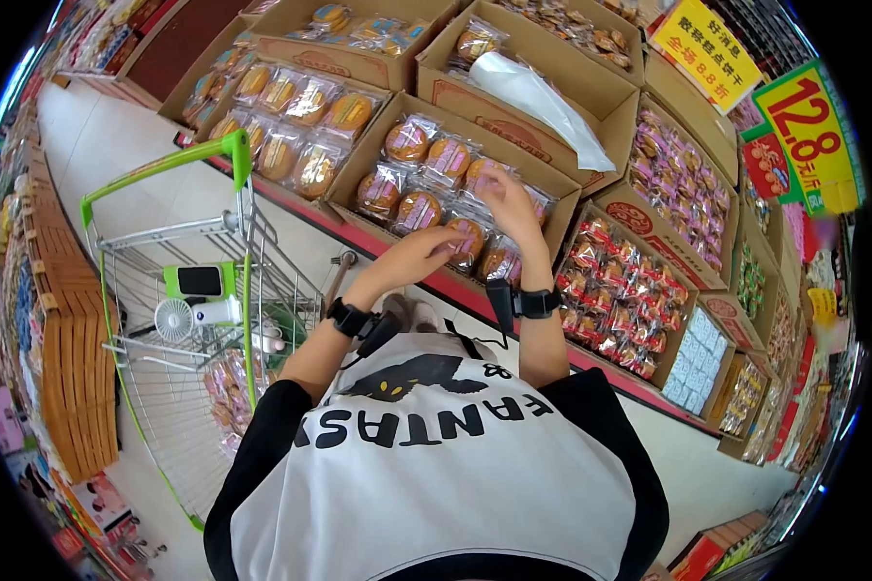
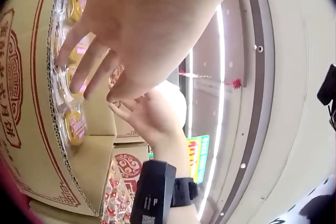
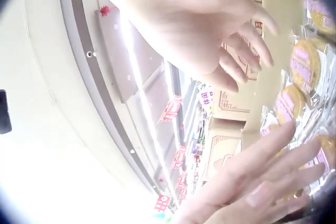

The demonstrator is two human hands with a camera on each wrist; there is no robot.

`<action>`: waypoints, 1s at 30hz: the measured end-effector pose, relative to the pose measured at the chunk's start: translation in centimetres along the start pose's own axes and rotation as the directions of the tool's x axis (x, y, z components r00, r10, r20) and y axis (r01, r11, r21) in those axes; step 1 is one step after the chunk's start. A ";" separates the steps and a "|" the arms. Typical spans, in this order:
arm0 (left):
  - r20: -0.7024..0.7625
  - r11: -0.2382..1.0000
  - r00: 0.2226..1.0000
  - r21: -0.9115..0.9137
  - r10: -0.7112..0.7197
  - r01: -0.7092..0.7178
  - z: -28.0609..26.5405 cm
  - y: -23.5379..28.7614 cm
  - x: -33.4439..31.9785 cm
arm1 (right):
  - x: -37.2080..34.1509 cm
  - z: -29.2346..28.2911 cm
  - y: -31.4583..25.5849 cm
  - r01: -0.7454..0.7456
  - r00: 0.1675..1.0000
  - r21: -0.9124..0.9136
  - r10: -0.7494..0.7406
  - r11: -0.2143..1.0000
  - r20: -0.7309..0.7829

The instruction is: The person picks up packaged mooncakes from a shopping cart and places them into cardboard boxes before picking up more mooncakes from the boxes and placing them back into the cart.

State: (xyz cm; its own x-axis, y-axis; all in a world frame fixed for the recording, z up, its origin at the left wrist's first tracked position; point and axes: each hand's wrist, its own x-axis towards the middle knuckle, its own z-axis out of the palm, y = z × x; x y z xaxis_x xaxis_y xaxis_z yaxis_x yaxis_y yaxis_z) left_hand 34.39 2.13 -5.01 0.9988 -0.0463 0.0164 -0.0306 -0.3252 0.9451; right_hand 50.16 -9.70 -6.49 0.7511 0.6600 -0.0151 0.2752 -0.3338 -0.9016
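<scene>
In a shop aisle (image 1: 77, 131), a cardboard box (image 2: 44, 129) holds wrapped round pastries (image 1: 419, 210) beneath two hands (image 1: 415, 259) (image 1: 509, 208) with fingers loosely extended

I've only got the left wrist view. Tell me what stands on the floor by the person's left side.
Observer: A shopping cart with a green handle.
Operator: Tell me one thing that's in it.
Observer: A white fan, with its round head toward the handle side.
Operator: I see the carton that the left fingers reach over. Give me what's in its neighbour on the person's left.
Observer: More round, individually wrapped pastries, lying in rows.
</scene>
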 end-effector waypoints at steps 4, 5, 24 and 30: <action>-0.222 0.998 0.973 0.013 -0.059 0.063 -1.0 -0.6 -4.4 | -1.8 1.2 -1.9 0.051 0.975 0.231 -0.098 0.972 0.198; -0.246 0.998 0.967 0.013 -0.063 0.068 -1.3 -0.5 -5.6 | -2.1 1.6 -2.2 0.105 0.961 0.195 -0.150 0.975 0.231; -0.713 0.948 0.628 -0.187 -0.311 0.258 0.1 2.7 -18.5 | -5.3 8.3 -8.8 0.135 0.703 0.296 -0.302 0.946 0.644; -0.792 0.955 0.547 -0.149 -0.271 0.257 -0.6 4.0 -22.4 | -6.4 12.3 -12.3 0.195 0.630 0.265 -0.328 0.944 0.704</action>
State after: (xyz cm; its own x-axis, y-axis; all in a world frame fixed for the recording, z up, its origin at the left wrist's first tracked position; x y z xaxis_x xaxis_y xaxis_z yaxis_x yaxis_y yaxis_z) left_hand 11.91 2.43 -1.45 0.5847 0.8112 0.0115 0.2334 -0.1817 0.9553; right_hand 34.63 -1.53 -0.56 -0.0389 0.9991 -0.0182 0.2470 -0.0080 -0.9690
